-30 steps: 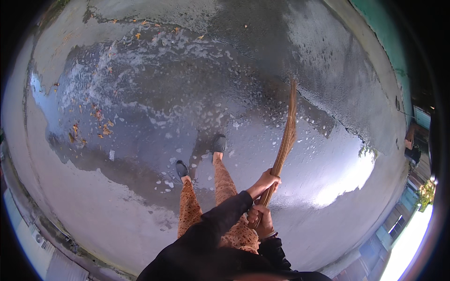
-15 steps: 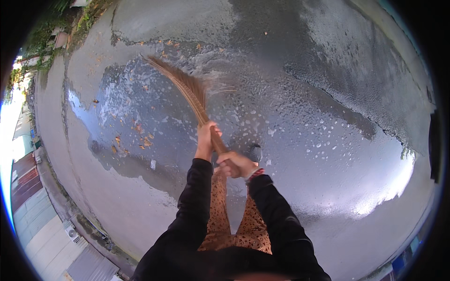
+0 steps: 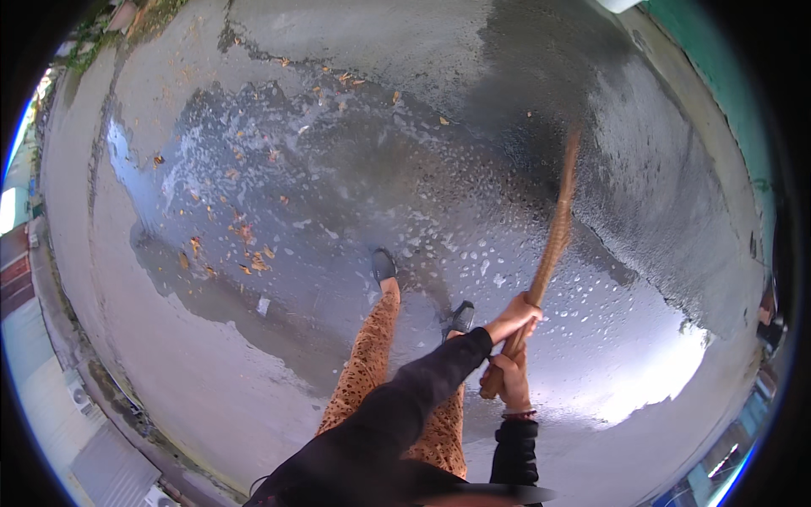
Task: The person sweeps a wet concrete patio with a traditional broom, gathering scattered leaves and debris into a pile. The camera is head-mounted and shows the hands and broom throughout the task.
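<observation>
A long brown broom (image 3: 555,245) of bundled stiff fibres slants up and away on the right, its bristles drawn together in a narrow bunch. My left hand (image 3: 517,316) reaches across and is closed round the handle, farther along it. Just below, near the butt end, my right hand (image 3: 512,380), with a red band at the wrist, also grips it. Whether the bristle tip touches the wet ground cannot be made out. Soapy-looking water (image 3: 338,169) with bubbles covers the concrete in front of me.
Fallen leaves (image 3: 247,237) lie scattered in the puddle on the left. My two feet in dark shoes (image 3: 383,265) stand at the water's near side. A green wall (image 3: 718,93) runs along the far right. Low roofs and a wall (image 3: 51,372) border the left.
Both my hands have swung the broom from the left-centre over to the right. Its spread bristles have left the foamy water at left. My left foot now shows forward.
</observation>
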Demonstrator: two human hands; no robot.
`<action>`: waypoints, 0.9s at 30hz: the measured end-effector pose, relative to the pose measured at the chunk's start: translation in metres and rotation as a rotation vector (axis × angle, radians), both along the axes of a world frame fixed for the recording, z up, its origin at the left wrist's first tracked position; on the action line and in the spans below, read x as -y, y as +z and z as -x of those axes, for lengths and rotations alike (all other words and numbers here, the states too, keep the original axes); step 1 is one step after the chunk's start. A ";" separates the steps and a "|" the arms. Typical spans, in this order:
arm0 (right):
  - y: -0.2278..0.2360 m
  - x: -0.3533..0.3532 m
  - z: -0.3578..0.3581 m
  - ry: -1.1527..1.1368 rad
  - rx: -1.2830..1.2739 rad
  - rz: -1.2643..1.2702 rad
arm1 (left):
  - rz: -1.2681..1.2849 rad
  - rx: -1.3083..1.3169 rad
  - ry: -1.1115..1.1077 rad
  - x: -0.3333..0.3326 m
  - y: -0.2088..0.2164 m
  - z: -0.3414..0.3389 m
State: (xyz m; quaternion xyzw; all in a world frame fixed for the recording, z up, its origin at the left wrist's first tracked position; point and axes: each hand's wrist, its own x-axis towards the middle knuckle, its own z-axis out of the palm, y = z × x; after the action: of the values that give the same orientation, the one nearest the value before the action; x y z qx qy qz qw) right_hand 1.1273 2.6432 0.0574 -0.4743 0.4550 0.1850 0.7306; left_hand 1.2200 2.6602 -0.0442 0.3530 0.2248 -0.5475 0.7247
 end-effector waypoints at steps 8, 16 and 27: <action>-0.092 -0.265 -0.110 0.989 0.190 0.209 | -0.333 -0.220 0.500 -0.343 -0.047 -0.095; -0.014 -0.234 -0.231 0.862 0.020 -0.537 | -0.688 0.106 0.975 -0.378 0.035 -0.163; 0.033 -0.192 -0.179 0.104 -0.270 0.012 | 0.062 0.065 0.229 -0.199 0.021 -0.170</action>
State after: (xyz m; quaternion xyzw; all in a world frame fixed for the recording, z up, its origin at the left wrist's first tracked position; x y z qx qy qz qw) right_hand 1.3061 2.8354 0.0905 -0.4723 0.5253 0.2820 0.6492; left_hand 1.3903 2.8596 -0.0236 0.3198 0.2231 -0.4561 0.8000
